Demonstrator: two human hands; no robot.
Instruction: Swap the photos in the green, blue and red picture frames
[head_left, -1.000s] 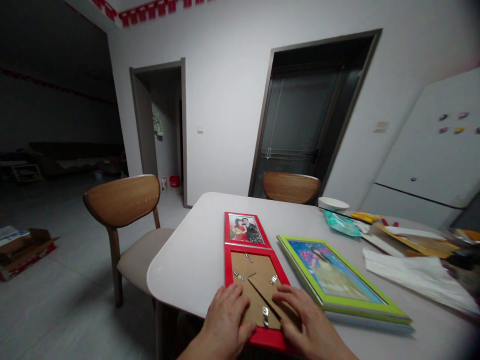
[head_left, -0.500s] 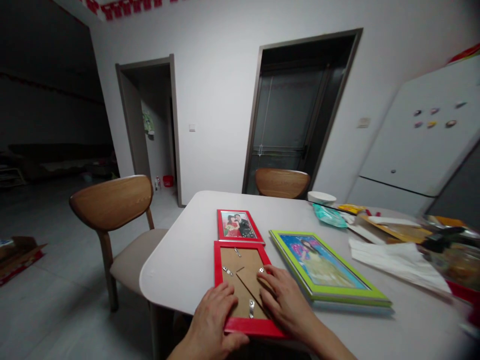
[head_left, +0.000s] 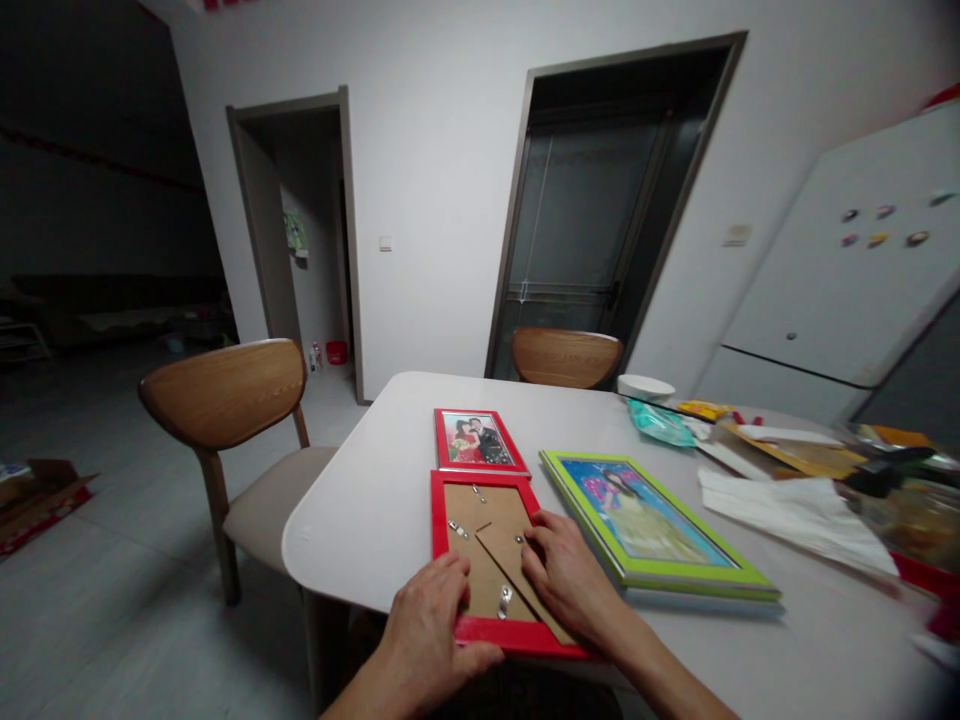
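A red photo frame (head_left: 442,520) lies face down at the table's near edge, its brown backing board (head_left: 487,510) facing up. Small metal clips sit around the board, one clip (head_left: 505,602) near the bottom, and a stand flap (head_left: 517,575) slants across it. My left hand (head_left: 431,625) grips the frame's lower left corner, thumb along the bottom edge. At the right edge, my right hand (head_left: 566,575) has bent fingers pressed by the right clip (head_left: 519,539), partly covering that side. Just beyond lies another red frame (head_left: 480,440) with a couple's photo, face up.
A green-framed picture (head_left: 652,520) lies to the right on the white table (head_left: 360,480). Farther right are white paper (head_left: 795,515), a teal packet (head_left: 660,423), a white bowl (head_left: 645,388) and clutter. Wooden chairs stand at left (head_left: 225,395) and behind (head_left: 566,358).
My right hand's fingers have curled in more around the right clip. My left hand keeps its hold on the corner. The view has tipped down slightly.
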